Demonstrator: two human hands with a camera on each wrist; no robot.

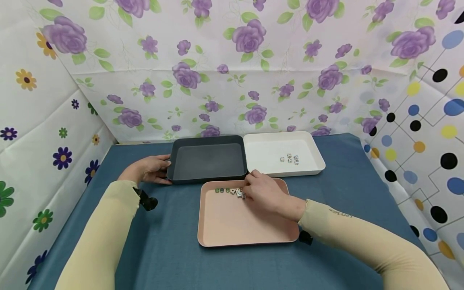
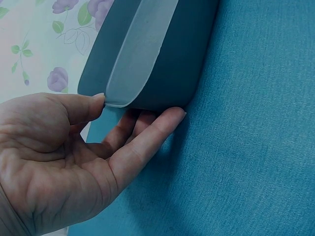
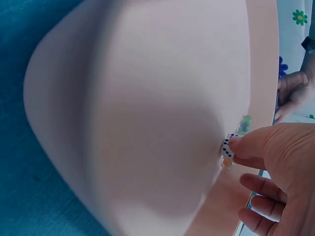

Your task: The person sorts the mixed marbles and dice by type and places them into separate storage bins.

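Observation:
My left hand (image 1: 154,168) is at the left end of the dark grey tray (image 1: 208,161). In the left wrist view its thumb touches the rim corner, and its other fingers rest against the outer wall near the base. My right hand (image 1: 266,191) reaches over the far edge of the peach tray (image 1: 232,225). Its thumb and forefinger pinch a white die (image 3: 228,147) with dark dots, while the other fingers hang loosely bent. Beside this die are an orange see-through die (image 3: 227,162) and a green one (image 3: 246,123). Several green dice (image 1: 222,190) and white dice (image 1: 237,190) form a row there.
A white tray (image 1: 266,155) stands right of the dark tray, with several clear-looking dice (image 1: 290,158) towards its right side. All three trays stand on a blue cloth (image 1: 166,249). Flowered cloth (image 1: 217,92) hangs behind; dotted cloth (image 1: 417,161) hangs at the right.

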